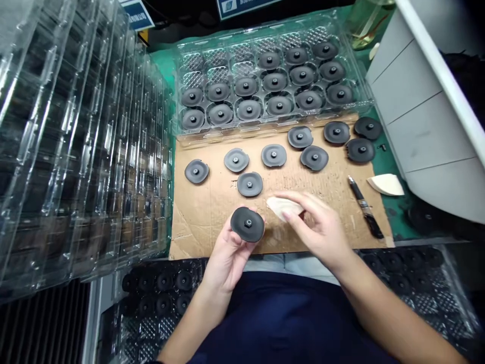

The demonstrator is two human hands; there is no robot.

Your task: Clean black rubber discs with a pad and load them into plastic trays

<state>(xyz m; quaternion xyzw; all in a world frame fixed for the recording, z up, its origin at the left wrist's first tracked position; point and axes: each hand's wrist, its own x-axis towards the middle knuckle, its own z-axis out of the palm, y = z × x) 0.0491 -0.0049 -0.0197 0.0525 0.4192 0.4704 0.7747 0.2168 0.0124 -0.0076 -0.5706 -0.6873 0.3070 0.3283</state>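
Using the cardboard sheet [208, 222] as my reference point for everything here. The black disc [246, 230] with the little center stud [248, 223] is up over the near edge of the cardboard, held by the left hand [229, 258], with the thumb and fingers gripping it from underneath and round the rim so the top face is uncovered. The right hand [320, 227] is over the cardboard too, right of the disc, pinching a white wedge [282, 206] between thumb and fingers; wedge and disc aren't touching. The wedge looks like soft foam, so I'd bet it squashes easily. The disc I'd guess is light and pretty stiff, plastic or hard rubber, can't tell which. That matte face probably isn't too slippery, but it might show scuffs and fingerprints, so I'd hold it by the rim or underside and not lean on the stud. More loose discs [250, 184] are spread across the cardboard, a clear tray [217, 74] part-filled with similar discs sits along its far edge, a pen [366, 207] lies near its right edge, and a second wedge [386, 184] is right at that edge.
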